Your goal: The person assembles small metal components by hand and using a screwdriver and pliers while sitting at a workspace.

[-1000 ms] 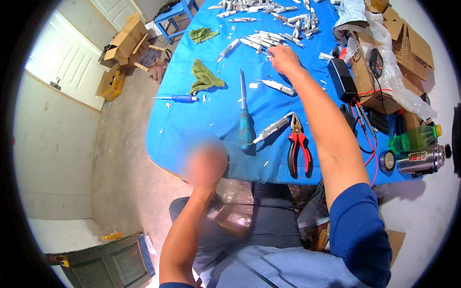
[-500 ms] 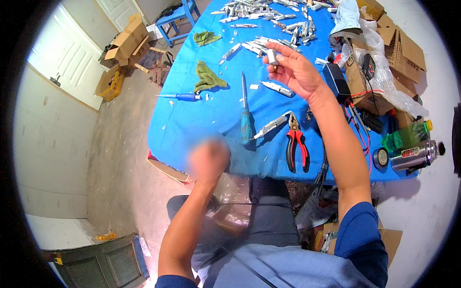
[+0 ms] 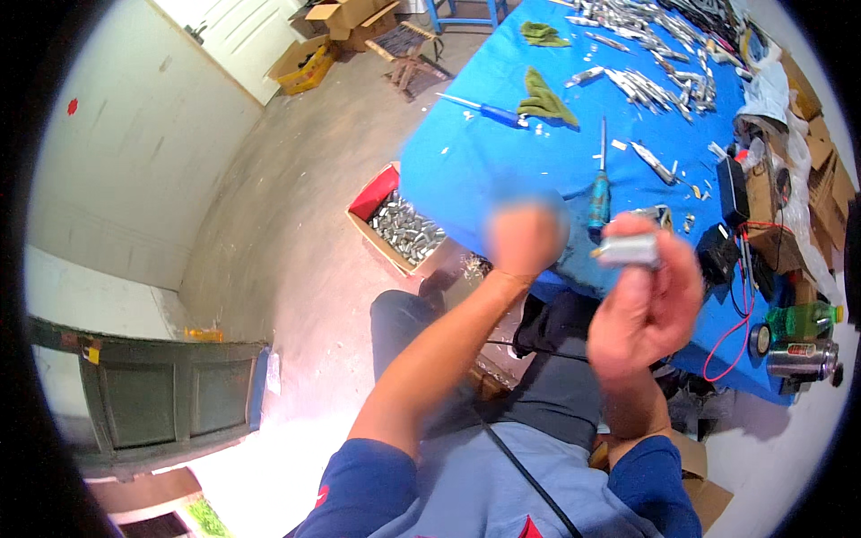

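since the earlier frames the right hand (image 3: 641, 309) has come back from the far side of the table toward the body, carrying a small silver metal cylinder (image 3: 628, 251); the view has also swung left, bringing the floor beside the table into sight. right hand: raised over the near table edge, fingers and thumb closed around the cylinder, which lies roughly level at the fingertips with one end pointing left. left hand (image 3: 525, 238): blurred, raised just left of the cylinder and not touching it; whether its fingers are closed or spread cannot be told. blue cloth-covered table (image 3: 466, 170): extends up and right from the hands. teal-handled screwdriver (image 3: 599, 184): lies on the cloth just beyond the hands, shaft pointing away from the person. blue-handled screwdriver (image 3: 489, 109): lies further off, beside a crumpled green cloth (image 3: 544, 100). heap of silver metal pieces (image 3: 655, 49): spread over the far part of the table. black box-shaped device (image 3: 733, 190): lies near the right edge, with a red wire (image 3: 737, 332) looping down the front. green plastic bottle (image 3: 803, 316) and steel can (image 3: 801, 359): lie at the right-hand corner. red-lined cardboard box of silver metal parts (image 3: 399, 229): stands on the concrete floor just beside the table's left edge.
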The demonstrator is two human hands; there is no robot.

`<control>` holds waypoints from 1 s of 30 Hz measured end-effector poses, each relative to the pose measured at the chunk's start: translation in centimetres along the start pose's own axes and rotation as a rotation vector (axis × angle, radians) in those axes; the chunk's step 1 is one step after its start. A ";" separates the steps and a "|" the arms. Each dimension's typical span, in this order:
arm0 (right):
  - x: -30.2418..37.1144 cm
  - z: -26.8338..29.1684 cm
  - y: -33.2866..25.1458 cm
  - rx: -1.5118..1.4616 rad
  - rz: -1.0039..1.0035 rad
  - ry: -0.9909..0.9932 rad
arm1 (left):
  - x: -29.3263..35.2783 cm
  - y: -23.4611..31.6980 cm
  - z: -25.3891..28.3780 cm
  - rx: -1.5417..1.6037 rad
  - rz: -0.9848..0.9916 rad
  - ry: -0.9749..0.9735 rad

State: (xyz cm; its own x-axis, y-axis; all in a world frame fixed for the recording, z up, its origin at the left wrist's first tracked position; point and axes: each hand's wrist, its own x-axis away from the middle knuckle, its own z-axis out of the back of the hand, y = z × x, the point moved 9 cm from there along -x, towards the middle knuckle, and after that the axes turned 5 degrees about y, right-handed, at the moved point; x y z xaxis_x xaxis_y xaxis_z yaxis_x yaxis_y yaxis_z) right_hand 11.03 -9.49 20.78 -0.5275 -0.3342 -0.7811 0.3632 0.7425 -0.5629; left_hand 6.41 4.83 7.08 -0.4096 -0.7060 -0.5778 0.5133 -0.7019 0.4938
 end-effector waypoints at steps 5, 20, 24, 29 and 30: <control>3.0 -11.8 5.2 0.354 0.004 -0.412 | 3.8 -1.8 -0.6 0.107 0.030 0.122; 5.2 6.6 11.8 0.849 -0.366 -0.178 | 28.9 -21.5 -4.6 0.439 0.937 -0.325; 4.8 11.8 10.0 0.966 -0.345 -0.108 | 30.1 -20.4 -5.4 0.211 0.818 -0.521; 4.6 14.0 10.3 1.022 -0.425 -0.126 | 29.4 -19.3 -7.0 0.344 0.851 -0.521; 4.9 14.3 10.5 1.006 -0.430 -0.135 | 29.2 -18.4 -6.9 0.329 0.811 -0.595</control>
State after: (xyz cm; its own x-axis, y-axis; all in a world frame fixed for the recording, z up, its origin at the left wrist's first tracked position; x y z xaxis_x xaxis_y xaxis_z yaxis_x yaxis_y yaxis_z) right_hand 23.27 -11.60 7.21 -0.6941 -0.5574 -0.4556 0.6609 -0.2425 -0.7102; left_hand -9.78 -2.24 -23.34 -0.3854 -0.8447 0.3713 0.6056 0.0720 0.7925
